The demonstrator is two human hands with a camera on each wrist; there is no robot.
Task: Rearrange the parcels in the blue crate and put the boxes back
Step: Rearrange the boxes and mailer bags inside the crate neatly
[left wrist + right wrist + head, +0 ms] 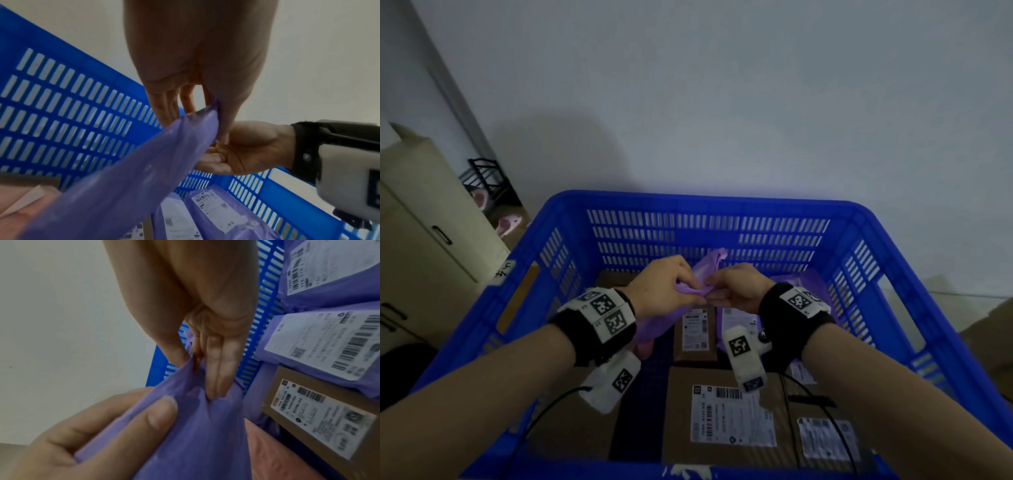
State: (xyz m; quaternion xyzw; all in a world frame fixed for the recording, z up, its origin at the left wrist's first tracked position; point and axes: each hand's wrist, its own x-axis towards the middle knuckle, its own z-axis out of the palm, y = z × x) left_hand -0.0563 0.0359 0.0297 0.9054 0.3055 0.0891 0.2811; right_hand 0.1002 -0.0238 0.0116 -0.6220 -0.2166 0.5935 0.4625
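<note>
Pinching purple bag (700, 274), fingers (213, 363) hidden from head view.

We can read no words, brands or numbers anywhere. The shipping labels on the brown boxes (722, 416) and the purple mailers (320, 344) show only barcodes and blurred print. A white tag (504, 272) on the blue crate (709, 205) carries handwritten marks we cannot make out. The wrist bands (604, 313) bear black-and-white square code markers.
</note>
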